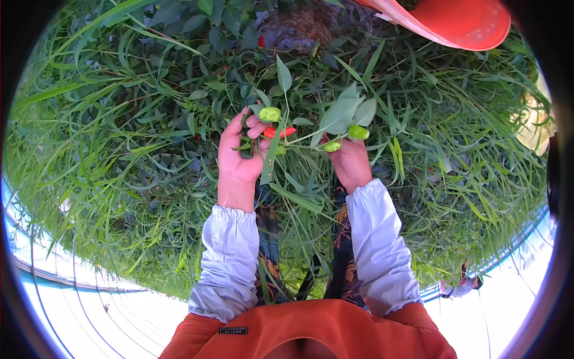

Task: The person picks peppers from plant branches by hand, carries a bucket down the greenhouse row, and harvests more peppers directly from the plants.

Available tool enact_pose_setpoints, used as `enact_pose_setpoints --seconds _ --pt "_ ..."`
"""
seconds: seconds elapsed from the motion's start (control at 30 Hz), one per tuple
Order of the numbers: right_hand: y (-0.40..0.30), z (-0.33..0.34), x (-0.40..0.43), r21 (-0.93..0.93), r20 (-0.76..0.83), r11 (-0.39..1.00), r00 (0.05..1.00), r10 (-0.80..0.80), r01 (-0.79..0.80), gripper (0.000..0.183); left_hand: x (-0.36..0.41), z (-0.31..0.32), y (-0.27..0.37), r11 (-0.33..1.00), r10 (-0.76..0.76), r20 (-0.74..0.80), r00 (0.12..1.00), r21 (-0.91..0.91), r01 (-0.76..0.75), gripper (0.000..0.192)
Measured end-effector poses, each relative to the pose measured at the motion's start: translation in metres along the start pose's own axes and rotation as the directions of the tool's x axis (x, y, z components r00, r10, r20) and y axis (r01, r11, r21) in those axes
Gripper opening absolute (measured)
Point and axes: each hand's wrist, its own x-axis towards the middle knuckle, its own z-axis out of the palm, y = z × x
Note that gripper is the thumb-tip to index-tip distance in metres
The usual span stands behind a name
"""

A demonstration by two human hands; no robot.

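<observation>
Before me a pepper plant stem (298, 140) spans the gap between my hands, bearing leaves and small peppers. My left hand (244, 150) is curled around leaves and stem, its fingertips close to a red pepper (279, 132). A pale green pepper (269, 114) sits just above those fingers, and another green one (280, 149) lies below the red. My right hand (350, 159) has its fingers behind the foliage, touching the branch by two green peppers (358, 132), (332, 146); what its fingers grip is partly hidden by broad leaves (343, 112).
Dense grass and weeds (134, 134) surround the plants. A red plastic container's rim (475, 38) shows at the top right. A pale yellowish sack-like thing (533, 116) lies at the far right. Another person (464, 287) is in the distance, lower right.
</observation>
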Motion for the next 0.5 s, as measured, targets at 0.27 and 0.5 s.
enact_pose_setpoints --seconds 0.27,0.5 --pt "0.006 0.063 0.018 -0.292 0.302 0.924 0.893 0.335 -0.247 0.027 -0.002 0.005 0.001 0.966 0.096 -0.028 0.995 0.245 -0.087 0.014" --pt "0.020 0.074 0.029 -0.452 0.341 0.850 0.829 0.444 -0.269 0.033 -0.002 0.011 -0.006 0.586 0.592 -0.240 0.769 0.783 -0.207 0.015"
